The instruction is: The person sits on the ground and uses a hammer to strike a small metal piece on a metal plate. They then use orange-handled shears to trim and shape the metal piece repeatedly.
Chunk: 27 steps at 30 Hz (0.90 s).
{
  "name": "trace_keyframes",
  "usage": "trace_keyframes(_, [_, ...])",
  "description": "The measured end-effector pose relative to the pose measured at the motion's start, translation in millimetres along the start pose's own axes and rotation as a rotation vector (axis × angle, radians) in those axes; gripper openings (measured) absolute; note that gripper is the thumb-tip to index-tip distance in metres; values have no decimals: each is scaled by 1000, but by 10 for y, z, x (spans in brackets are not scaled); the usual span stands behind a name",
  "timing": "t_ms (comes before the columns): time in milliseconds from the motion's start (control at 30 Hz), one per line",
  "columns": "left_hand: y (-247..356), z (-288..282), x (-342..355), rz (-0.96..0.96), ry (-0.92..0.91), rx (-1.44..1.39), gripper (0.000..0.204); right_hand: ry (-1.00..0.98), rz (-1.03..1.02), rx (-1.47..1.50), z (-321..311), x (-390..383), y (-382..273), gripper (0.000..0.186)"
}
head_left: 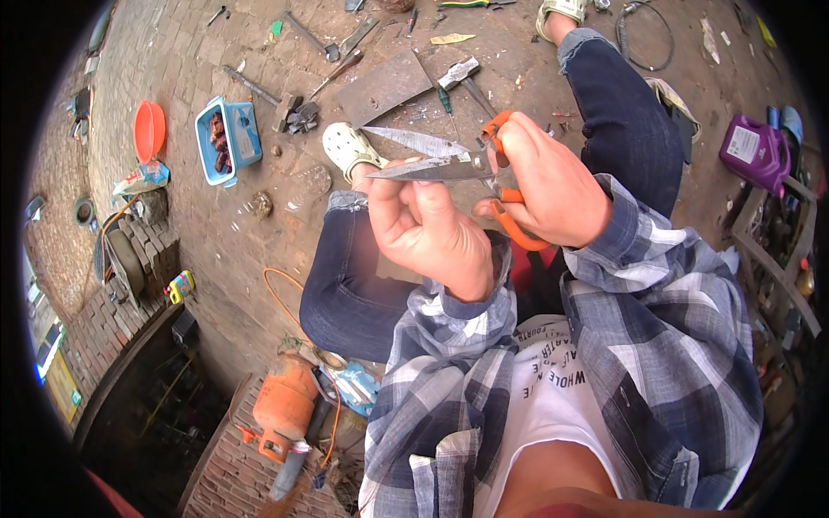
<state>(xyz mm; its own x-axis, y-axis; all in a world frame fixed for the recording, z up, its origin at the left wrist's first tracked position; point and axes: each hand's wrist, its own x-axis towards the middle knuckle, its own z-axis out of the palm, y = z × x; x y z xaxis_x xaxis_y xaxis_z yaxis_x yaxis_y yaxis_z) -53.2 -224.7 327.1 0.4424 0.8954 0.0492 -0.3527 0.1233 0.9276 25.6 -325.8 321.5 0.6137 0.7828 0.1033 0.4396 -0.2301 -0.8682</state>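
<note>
The right hand (557, 192) is curled in a grip near the left hand (439, 237), whose fingers (386, 207) bend.

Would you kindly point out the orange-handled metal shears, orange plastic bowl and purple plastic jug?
Orange-handled metal shears (462, 166): head view, blade near the pivot.
Orange plastic bowl (149, 131): head view, on its inside.
Purple plastic jug (767, 155): head view, on its side.

scattered hammers (458, 72) and a gas cylinder (286, 398) mark a workshop.

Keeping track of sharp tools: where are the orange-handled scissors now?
In the head view's upper middle: the scissors are open, handles in the right hand, lower blade touching the left hand.
</note>
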Motion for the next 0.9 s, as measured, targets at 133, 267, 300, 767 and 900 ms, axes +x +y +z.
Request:
trace_keyframes(133, [13, 7, 22, -30, 13, 31, 17, -39, 40, 18, 31, -24, 26, 49])
trace_keyframes(267, [37, 40, 100, -215, 24, -37, 12, -66, 43, 30, 58, -31, 43, 50])
trace_keyframes(300, [64, 23, 118, -299, 5, -95, 11, -65, 34, 30, 59, -27, 39, 51])
trace_keyframes(767, [112, -116, 204, -800, -72, -457, 16, 60, 17, -16, 58, 20, 68, 49])
trace_keyframes(900, [139, -27, 214, -770, -109, -401, 15, 34, 245, 343, 27, 45, 18, 40])
